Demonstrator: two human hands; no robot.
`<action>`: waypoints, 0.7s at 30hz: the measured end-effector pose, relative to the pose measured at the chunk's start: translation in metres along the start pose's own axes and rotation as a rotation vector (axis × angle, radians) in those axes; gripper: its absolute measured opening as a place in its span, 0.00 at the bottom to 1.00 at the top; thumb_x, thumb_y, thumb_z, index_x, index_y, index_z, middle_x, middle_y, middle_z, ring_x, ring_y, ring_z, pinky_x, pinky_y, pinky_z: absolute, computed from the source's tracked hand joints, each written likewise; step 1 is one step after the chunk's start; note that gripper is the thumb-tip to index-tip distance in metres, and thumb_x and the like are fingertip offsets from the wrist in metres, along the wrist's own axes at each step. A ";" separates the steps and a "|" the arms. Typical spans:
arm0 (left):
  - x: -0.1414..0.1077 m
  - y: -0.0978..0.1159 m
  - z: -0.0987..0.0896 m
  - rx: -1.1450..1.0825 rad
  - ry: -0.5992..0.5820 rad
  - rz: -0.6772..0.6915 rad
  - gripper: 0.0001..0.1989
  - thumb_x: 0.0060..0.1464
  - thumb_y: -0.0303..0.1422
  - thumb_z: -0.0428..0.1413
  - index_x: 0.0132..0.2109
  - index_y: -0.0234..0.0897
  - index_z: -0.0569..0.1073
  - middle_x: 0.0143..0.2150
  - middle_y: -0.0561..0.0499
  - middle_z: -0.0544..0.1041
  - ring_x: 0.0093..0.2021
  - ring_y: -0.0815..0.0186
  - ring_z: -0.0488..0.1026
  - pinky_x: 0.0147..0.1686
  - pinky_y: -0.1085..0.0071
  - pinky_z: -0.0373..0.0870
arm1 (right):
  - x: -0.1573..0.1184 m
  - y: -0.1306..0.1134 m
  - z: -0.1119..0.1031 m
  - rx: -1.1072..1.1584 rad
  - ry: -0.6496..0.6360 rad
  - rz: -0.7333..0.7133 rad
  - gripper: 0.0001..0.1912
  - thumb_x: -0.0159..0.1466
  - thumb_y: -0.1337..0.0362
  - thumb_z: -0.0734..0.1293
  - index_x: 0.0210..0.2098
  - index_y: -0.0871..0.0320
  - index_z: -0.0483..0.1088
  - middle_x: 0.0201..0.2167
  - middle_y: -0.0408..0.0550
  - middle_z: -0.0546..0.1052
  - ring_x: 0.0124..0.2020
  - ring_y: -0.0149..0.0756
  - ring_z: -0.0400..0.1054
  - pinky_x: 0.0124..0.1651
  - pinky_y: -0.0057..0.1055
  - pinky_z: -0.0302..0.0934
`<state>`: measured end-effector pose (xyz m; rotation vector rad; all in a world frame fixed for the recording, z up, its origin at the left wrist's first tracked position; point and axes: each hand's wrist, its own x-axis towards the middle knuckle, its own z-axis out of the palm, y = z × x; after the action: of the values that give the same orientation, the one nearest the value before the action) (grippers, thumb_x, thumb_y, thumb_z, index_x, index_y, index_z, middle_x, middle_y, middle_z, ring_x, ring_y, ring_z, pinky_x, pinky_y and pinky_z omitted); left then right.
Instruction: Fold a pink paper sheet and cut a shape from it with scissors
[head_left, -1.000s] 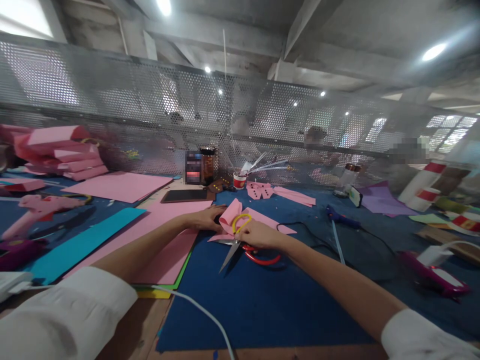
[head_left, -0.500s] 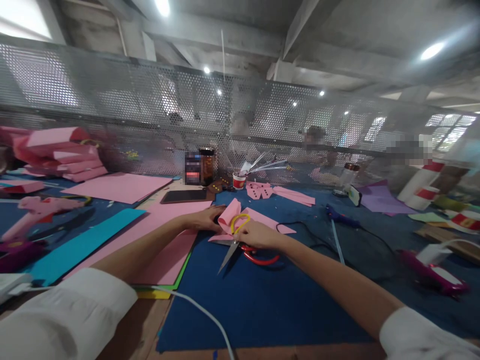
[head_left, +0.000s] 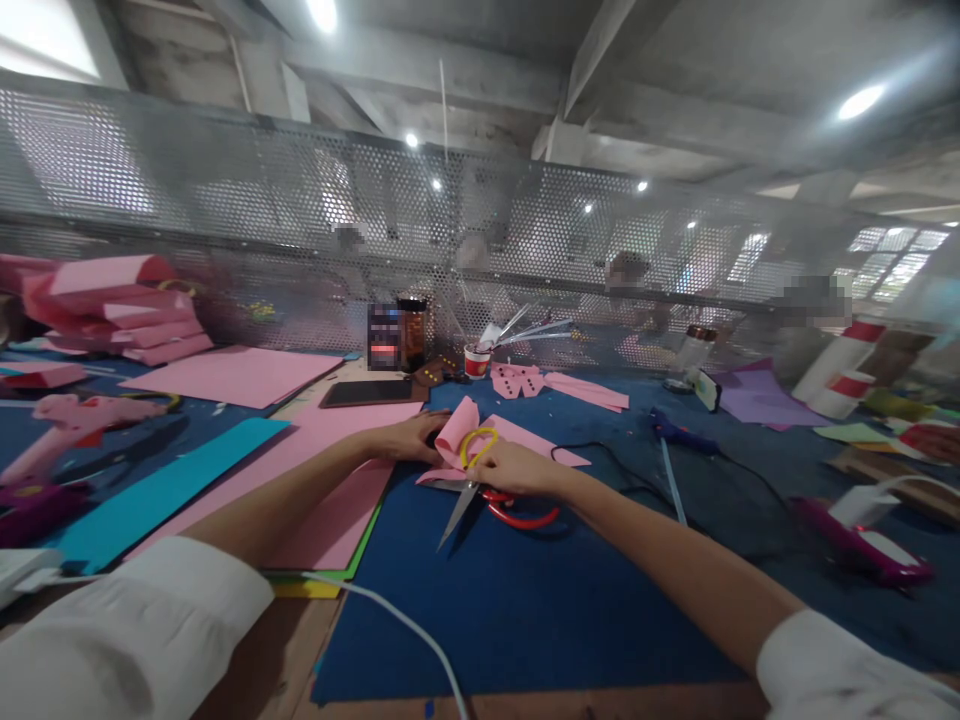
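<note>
A folded pink paper piece (head_left: 459, 436) stands at the middle of the blue mat (head_left: 525, 610). My left hand (head_left: 412, 437) holds its left side, fingers partly hidden behind it. At its right, my right hand (head_left: 514, 468) is closed on scissors with a yellow handle (head_left: 478, 446), whose blades (head_left: 457, 515) point down toward the mat's front. Under that hand lie red-handled scissors (head_left: 531, 518). A flat pink strip (head_left: 536, 440) lies behind my right hand.
Large pink sheets (head_left: 330, 500) and a blue-green strip (head_left: 180, 490) lie at left, beside a pink glue gun (head_left: 67, 425). Behind stand a paper cup (head_left: 477, 361) and a brown jar (head_left: 413, 335). A blue glue gun (head_left: 682, 434) with its cord lies right.
</note>
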<state>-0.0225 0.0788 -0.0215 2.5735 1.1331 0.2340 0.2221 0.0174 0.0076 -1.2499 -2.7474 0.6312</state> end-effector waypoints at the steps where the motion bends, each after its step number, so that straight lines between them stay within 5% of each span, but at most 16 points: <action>1: 0.000 0.000 0.000 0.001 -0.002 0.001 0.44 0.48 0.46 0.62 0.67 0.36 0.56 0.69 0.41 0.56 0.66 0.46 0.54 0.64 0.56 0.52 | 0.000 0.000 0.000 0.001 0.002 -0.001 0.18 0.66 0.60 0.58 0.26 0.61 0.73 0.21 0.42 0.70 0.24 0.29 0.59 0.28 0.26 0.47; 9: -0.001 0.001 0.000 0.002 0.008 -0.002 0.43 0.47 0.44 0.62 0.67 0.38 0.56 0.69 0.43 0.56 0.66 0.45 0.55 0.64 0.56 0.53 | -0.005 -0.005 -0.002 0.028 -0.002 0.013 0.20 0.66 0.58 0.58 0.23 0.61 0.70 0.18 0.41 0.67 0.22 0.28 0.58 0.26 0.26 0.46; 21: -0.004 0.008 -0.003 -0.007 0.006 -0.001 0.42 0.48 0.48 0.61 0.66 0.38 0.58 0.69 0.42 0.57 0.66 0.46 0.55 0.64 0.55 0.52 | -0.007 0.008 -0.004 0.231 -0.036 -0.159 0.20 0.66 0.59 0.58 0.19 0.60 0.61 0.18 0.38 0.61 0.22 0.25 0.53 0.27 0.25 0.46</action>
<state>-0.0203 0.0719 -0.0156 2.5684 1.1335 0.2453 0.2332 0.0180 0.0093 -0.9700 -2.6713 0.9301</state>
